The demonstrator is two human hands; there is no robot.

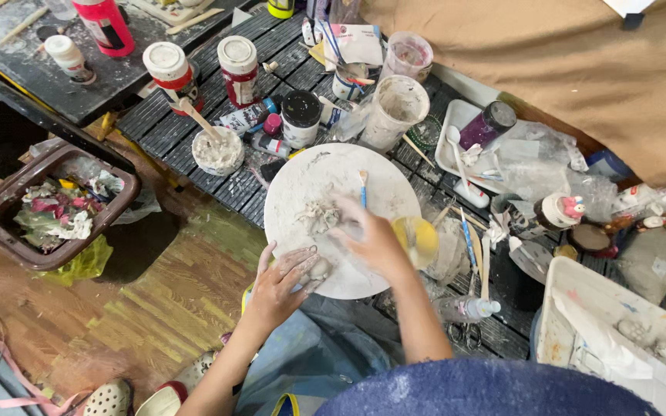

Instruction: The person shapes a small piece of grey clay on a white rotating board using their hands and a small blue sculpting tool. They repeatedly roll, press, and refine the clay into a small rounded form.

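Nearest the camera, a blue rounded edge [487, 389] is filling the bottom of the view, with a blue cloth [325, 347] lying over the lap beside it.

Left hand [283, 281] is resting at the near rim of the round white board [383, 181], fingers spread fairly wide, fingertips pressing on a small grey clay lump [319, 268]. It is not gripping anything, only touching.

Right hand [371, 235] is lying on the board just beyond, fingers curled narrow around a thin brush [363, 189] with a blue ferrule, its handle pointing away. The hand is blurred, so the grip is not wholly plain. Grey clay smears [317, 216] are sitting on the board just left of the right hand.

A yellow sponge [418, 239] is lying just right of the right hand, at the board's edge. Scissors [464, 335] and a small clear bottle [468, 308] are lying near the right forearm. A white tray [618, 339] is standing at far right.

Beyond the board: a small white bowl [217, 152] with a wooden stick in it, a black-lidded jar [301, 117], a cloudy plastic cup [395, 112], two red-and-white jars [203, 71].

On the floor to the left, a brown bin [5, 200] is holding scraps. Brown fabric [580, 69] is covering the far right corner.
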